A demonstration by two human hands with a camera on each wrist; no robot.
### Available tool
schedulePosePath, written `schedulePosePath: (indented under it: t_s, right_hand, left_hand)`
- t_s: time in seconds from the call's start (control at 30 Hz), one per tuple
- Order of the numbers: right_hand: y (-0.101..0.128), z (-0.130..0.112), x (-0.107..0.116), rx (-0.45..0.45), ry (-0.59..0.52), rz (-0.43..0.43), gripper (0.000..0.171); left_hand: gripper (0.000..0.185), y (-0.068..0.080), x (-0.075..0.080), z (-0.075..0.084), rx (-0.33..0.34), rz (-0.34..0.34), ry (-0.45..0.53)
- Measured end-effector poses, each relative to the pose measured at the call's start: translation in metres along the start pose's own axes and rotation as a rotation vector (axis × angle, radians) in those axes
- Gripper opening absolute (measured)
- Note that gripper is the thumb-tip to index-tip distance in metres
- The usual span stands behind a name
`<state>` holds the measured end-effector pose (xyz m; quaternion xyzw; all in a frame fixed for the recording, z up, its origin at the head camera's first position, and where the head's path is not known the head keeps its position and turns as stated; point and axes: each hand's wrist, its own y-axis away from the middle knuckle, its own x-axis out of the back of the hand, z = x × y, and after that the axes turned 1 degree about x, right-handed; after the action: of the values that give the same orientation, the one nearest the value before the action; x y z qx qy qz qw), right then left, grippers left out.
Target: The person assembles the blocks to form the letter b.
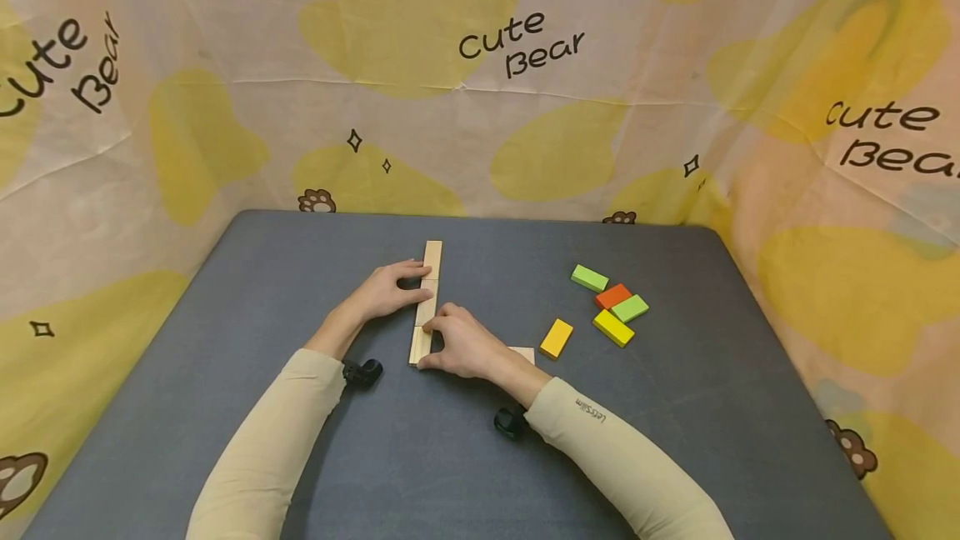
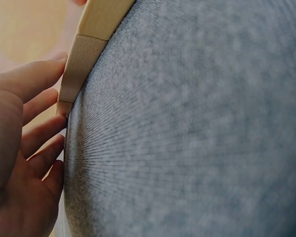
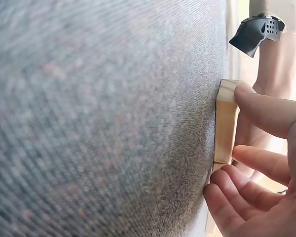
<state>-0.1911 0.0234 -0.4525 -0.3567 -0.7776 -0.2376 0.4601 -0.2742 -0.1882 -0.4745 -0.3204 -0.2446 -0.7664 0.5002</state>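
Observation:
Three plain wooden blocks lie end to end in a line: a far block (image 1: 433,252), a middle block (image 1: 426,312) and a near block (image 1: 419,343). From the left, my left hand (image 1: 382,291) touches the far and middle blocks with outstretched fingers and thumb. My right hand (image 1: 467,342) pinches the near block, its thumb at the near end and its index finger by the joint with the middle block. In the right wrist view, the near block (image 3: 226,129) shows between thumb and index finger. The left wrist view shows the left thumb (image 2: 44,74) against the line's side.
Right of the line lie an orange-yellow block (image 1: 557,339), a yellow block (image 1: 613,328), a red block (image 1: 613,297) and two green blocks, one farther back (image 1: 589,278) and one beside the red (image 1: 630,308). Another plain block (image 1: 523,352) is partly hidden behind the right wrist.

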Motion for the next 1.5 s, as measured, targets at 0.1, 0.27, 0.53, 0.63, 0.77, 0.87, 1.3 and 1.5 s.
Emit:
schedulePosePath:
  t_s: [0.1,0.27,0.53,0.63,0.77,0.87,1.3,1.5]
  right_hand:
    - [0.0,0.0,0.0,0.0,0.007,-0.001,0.054]
    - [0.0,0.0,0.0,0.01,0.013,0.004,0.054]
    - [0.0,0.001,-0.001,0.011,0.019,0.004,0.054]
    - [0.0,0.001,0.0,0.004,0.018,0.001,0.054]
    - [0.002,0.0,0.003,0.004,0.01,0.009,0.054]
    - [0.004,-0.001,0.006,0.013,-0.004,0.019,0.054]
    - [0.019,0.004,0.023,0.032,-0.04,0.059,0.041]
    - [0.029,0.01,0.03,0.021,-0.07,0.076,0.04]
  left_hand:
    - [0.063,0.0,0.0,0.0,-0.002,0.004,0.004]
    - [0.062,-0.001,0.0,-0.001,-0.004,0.01,0.003]
    - [0.062,0.0,0.0,0.001,0.001,0.006,0.001]
    - [0.062,0.0,0.0,0.002,-0.002,0.003,-0.005]
    - [0.062,0.0,0.0,0.002,-0.004,0.004,-0.004]
    - [0.061,0.001,0.0,0.001,-0.003,0.007,-0.003]
    - [0.062,0.002,0.0,0.002,-0.001,0.005,0.002]
    - [0.062,0.001,-0.001,0.002,-0.002,0.007,0.005]
